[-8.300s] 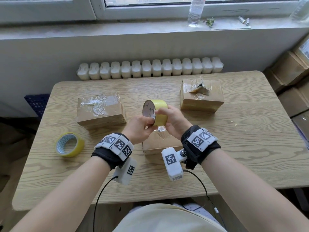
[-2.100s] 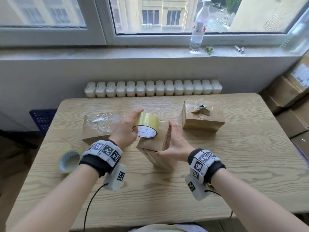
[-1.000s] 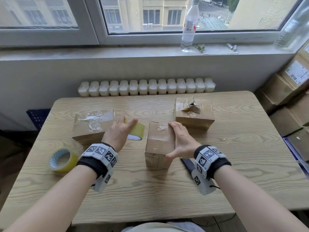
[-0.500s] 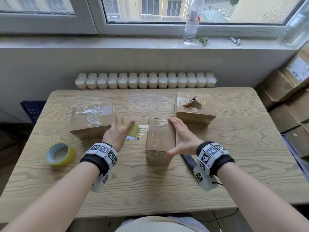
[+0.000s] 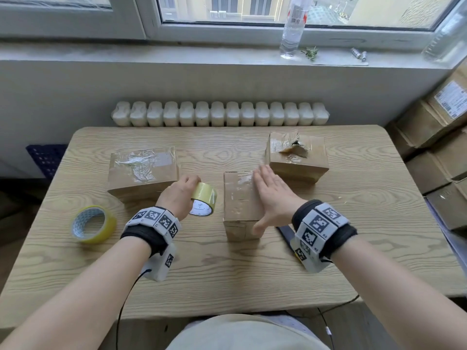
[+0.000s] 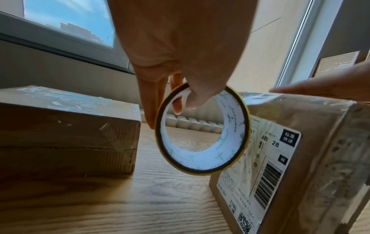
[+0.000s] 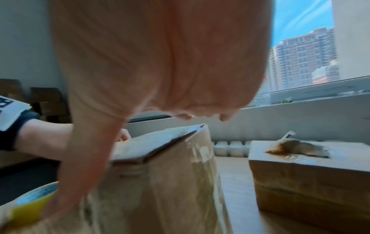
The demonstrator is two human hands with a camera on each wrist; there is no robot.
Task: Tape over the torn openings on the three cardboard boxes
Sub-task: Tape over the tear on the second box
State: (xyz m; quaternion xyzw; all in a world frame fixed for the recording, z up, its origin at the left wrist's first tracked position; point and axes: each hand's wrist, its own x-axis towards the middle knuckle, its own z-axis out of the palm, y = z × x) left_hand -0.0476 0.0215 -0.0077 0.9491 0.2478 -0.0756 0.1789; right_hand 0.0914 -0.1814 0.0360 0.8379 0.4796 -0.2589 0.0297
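Note:
Three cardboard boxes stand on the wooden table (image 5: 252, 269). The left box (image 5: 142, 170) has wrinkled clear tape on top. The middle box (image 5: 238, 205) stands on its side with clear tape on its upper face. The right box (image 5: 297, 160) shows a torn opening (image 5: 294, 147). My left hand (image 5: 180, 195) grips a yellowish tape roll (image 5: 203, 200) just left of the middle box, thumb inside the core (image 6: 200, 159). My right hand (image 5: 269, 193) lies flat, fingers straight, over the middle box's top right side, thumb at its near corner.
A second yellow tape roll (image 5: 92, 224) lies at the table's left. A dark flat object (image 5: 284, 231) lies by my right wrist. Stacked cardboard boxes (image 5: 439, 137) stand to the right of the table. A radiator (image 5: 219, 113) and windowsill with a bottle (image 5: 294, 24) are behind.
My left hand pulled the roll back toward me, away from the middle box, and turned its core to face me. My right hand slid from the box's right edge onto its top.

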